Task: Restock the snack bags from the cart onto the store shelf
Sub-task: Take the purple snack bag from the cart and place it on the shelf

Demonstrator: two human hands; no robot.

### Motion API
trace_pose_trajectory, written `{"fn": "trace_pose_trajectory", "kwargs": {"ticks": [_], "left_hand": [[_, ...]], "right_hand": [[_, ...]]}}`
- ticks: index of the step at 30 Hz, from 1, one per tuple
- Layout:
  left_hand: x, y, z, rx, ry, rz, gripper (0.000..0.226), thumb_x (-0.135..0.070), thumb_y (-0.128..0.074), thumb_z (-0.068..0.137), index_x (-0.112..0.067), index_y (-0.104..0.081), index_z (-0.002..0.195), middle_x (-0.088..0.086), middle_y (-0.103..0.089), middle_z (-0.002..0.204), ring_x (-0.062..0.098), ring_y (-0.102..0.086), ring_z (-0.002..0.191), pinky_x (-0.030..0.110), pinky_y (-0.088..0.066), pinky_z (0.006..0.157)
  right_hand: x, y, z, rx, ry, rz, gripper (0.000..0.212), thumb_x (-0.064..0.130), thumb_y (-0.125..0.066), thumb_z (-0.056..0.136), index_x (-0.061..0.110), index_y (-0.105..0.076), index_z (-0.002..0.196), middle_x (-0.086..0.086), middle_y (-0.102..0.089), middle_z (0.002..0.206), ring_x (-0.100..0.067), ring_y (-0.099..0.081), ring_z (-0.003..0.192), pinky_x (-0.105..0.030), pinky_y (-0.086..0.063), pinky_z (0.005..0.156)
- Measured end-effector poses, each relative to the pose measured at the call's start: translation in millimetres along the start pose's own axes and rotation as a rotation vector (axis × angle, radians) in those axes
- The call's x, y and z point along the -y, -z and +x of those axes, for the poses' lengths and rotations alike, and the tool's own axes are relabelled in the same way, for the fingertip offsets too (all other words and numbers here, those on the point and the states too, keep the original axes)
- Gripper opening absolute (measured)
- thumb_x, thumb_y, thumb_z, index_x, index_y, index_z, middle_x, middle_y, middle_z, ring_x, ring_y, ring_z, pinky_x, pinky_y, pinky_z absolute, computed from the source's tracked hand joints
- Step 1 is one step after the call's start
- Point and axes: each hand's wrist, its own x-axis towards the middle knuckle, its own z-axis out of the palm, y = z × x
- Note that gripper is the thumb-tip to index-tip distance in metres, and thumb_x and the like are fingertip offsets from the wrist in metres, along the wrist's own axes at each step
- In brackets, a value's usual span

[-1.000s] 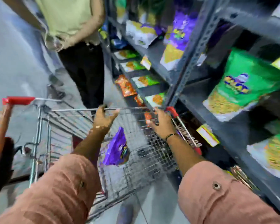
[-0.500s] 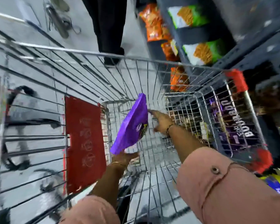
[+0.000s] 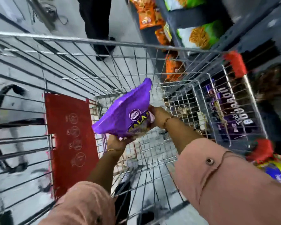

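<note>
A purple snack bag [image 3: 125, 111] is held inside the wire cart [image 3: 91, 41], tilted with its top pointing up and right. My left hand [image 3: 116, 142] grips its lower edge from below. My right hand [image 3: 158, 116] holds its right side by the printed label. Both arms wear pink sleeves. The grey store shelf [image 3: 243, 34] stands to the right of the cart, with green bags [image 3: 201, 34] and orange bags [image 3: 147, 13] on it.
A red child-seat flap [image 3: 70, 140] hangs in the cart on the left. Purple packs [image 3: 230, 117] show through the cart's right wire side. Another person's dark legs [image 3: 96, 21] stand beyond the cart's far rim.
My head dropped to look down into the cart. My left hand took the purple bag's bottom, then my right hand came back from the cart's far side and closed on the bag.
</note>
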Motion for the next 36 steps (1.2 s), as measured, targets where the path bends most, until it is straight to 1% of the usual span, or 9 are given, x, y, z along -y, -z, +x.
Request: {"fn": "trace_pose_trajectory", "kwargs": {"ticks": [2,6,16,20,24,26,30,33,36], "left_hand": [[-17,2,-11,0.05,-0.046,0.051,0.05,-0.01,-0.086,0.053,-0.009,-0.065,0.098,0.015,-0.07,0.098,0.019,-0.064,0.084,0.024,-0.053,0.072],[-88,-6,-48,0.217,-0.243,0.049,0.043,0.006,-0.08,0.059,0.002,-0.062,0.097,0.009,-0.069,0.081,-0.006,-0.06,0.06,0.009,-0.049,0.061],[-261,-45,-195,0.442,-0.621,-0.123,0.033,0.009,-0.06,0.079,-0.021,-0.055,0.091,-0.02,-0.07,0.063,-0.009,-0.06,0.065,0.005,-0.045,0.052],[-337,-74,-253,0.521,-0.82,-0.137,0.02,0.001,-0.057,0.084,-0.018,-0.057,0.093,-0.02,-0.072,0.064,-0.007,-0.062,0.058,0.011,-0.049,0.051],[-408,-107,-325,0.588,-1.049,-0.171,0.009,-0.008,-0.049,0.092,-0.015,-0.053,0.097,-0.022,-0.064,0.049,-0.011,-0.052,0.045,0.007,-0.041,0.046],[-438,-127,-357,0.666,-1.132,-0.165,0.007,-0.013,-0.05,0.091,-0.017,-0.054,0.094,-0.024,-0.067,0.055,-0.012,-0.055,0.052,0.008,-0.044,0.052],[-484,-181,-405,0.855,-1.211,-0.176,0.017,-0.023,-0.059,0.086,-0.02,-0.063,0.102,-0.018,-0.074,0.084,0.006,-0.063,0.086,0.021,-0.054,0.081],[-508,-230,-436,0.913,-1.239,-0.234,0.011,-0.027,-0.063,0.081,-0.022,-0.065,0.09,-0.012,-0.069,0.081,0.014,-0.054,0.083,0.025,-0.048,0.077],[-520,-268,-455,0.907,-1.23,-0.242,0.002,-0.025,-0.06,0.086,-0.023,-0.059,0.087,0.001,-0.056,0.087,0.012,-0.048,0.082,0.025,-0.041,0.079]], "right_hand": [[-5,17,-20,-0.022,-0.029,0.088,0.074,0.007,-0.081,0.062,0.019,-0.049,0.128,-0.017,-0.063,0.124,-0.027,-0.058,0.114,-0.043,-0.05,0.097],[-15,62,-64,-0.12,-0.004,0.217,0.087,0.01,-0.082,0.053,0.014,-0.043,0.13,-0.022,-0.06,0.124,-0.027,-0.062,0.105,-0.056,-0.052,0.093],[76,209,-304,-0.511,0.31,0.256,0.086,-0.014,-0.08,0.059,0.005,-0.037,0.131,-0.001,-0.06,0.113,-0.016,-0.06,0.1,-0.037,-0.051,0.1],[98,265,-393,-0.762,0.356,0.215,0.073,0.027,-0.092,0.051,0.025,-0.047,0.108,-0.001,-0.067,0.105,-0.021,-0.066,0.098,-0.054,-0.05,0.097],[121,304,-485,-0.999,0.369,0.151,0.071,0.025,-0.085,0.066,0.009,-0.043,0.12,-0.003,-0.061,0.113,-0.015,-0.059,0.101,-0.022,-0.051,0.091],[121,321,-524,-1.091,0.407,0.157,0.069,0.024,-0.084,0.067,0.009,-0.043,0.121,0.0,-0.061,0.11,-0.013,-0.059,0.1,-0.009,-0.047,0.082],[102,349,-592,-1.355,0.359,0.095,0.063,0.041,-0.085,0.062,0.028,-0.042,0.107,0.008,-0.065,0.099,-0.007,-0.061,0.087,-0.023,-0.05,0.082],[86,359,-633,-1.534,0.322,0.063,0.049,0.041,-0.083,0.064,0.031,-0.045,0.092,0.017,-0.058,0.081,0.009,-0.053,0.07,-0.008,-0.042,0.067],[76,367,-651,-1.66,0.245,0.023,0.057,0.051,-0.082,0.061,0.019,-0.043,0.087,0.003,-0.049,0.071,-0.013,-0.042,0.061,-0.031,-0.037,0.06]]}}
